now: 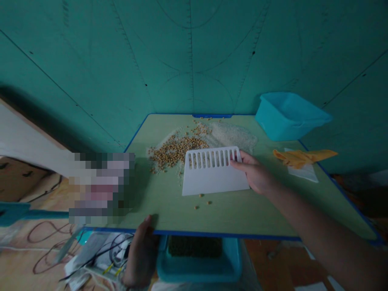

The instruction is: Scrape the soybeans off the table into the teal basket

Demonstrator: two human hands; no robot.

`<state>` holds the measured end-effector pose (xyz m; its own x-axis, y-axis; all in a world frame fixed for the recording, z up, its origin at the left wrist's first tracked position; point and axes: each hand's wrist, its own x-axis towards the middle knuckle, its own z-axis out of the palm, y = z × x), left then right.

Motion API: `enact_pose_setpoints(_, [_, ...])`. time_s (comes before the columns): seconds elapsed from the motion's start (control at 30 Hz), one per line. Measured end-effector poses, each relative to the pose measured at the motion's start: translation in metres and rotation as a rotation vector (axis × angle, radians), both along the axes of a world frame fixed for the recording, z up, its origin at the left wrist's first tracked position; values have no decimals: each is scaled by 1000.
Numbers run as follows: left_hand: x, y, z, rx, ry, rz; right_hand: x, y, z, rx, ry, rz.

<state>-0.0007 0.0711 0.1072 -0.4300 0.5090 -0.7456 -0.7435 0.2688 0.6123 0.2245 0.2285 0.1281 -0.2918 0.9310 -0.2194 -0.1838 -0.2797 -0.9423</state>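
My right hand (pixel 254 171) grips the right edge of a white slotted scraper (pixel 215 178), thumb over its corner. The scraper is tilted above the table, its row of slots toward the far side. Just behind it lies a spread of tan, soybean-like beans (pixel 176 149). To their right is a pile of fine white grains (pixel 235 135), partly mixed with beans. A few loose beans (pixel 208 202) lie in front of the scraper. At the table's front edge is my left hand (pixel 141 246), thumb pointing up; its other fingers are hidden.
A turquoise bin (pixel 291 115) stands at the back right, with an orange cloth (pixel 303 157) in front of it. The green table (pixel 169 202) has a blue rim. Below its front edge sits a blue tray (pixel 198 271). Cables (pixel 54 242) lie on the floor at left.
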Motion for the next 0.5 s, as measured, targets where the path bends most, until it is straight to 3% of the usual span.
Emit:
enact_pose_setpoints(0.3, [1,-1,1,3,-110,-3,5,0,-2,14,-146,174])
enact_pose_setpoints(0.5, [4,0,2,-22,-43,14,7,-3,2,1,-221,289])
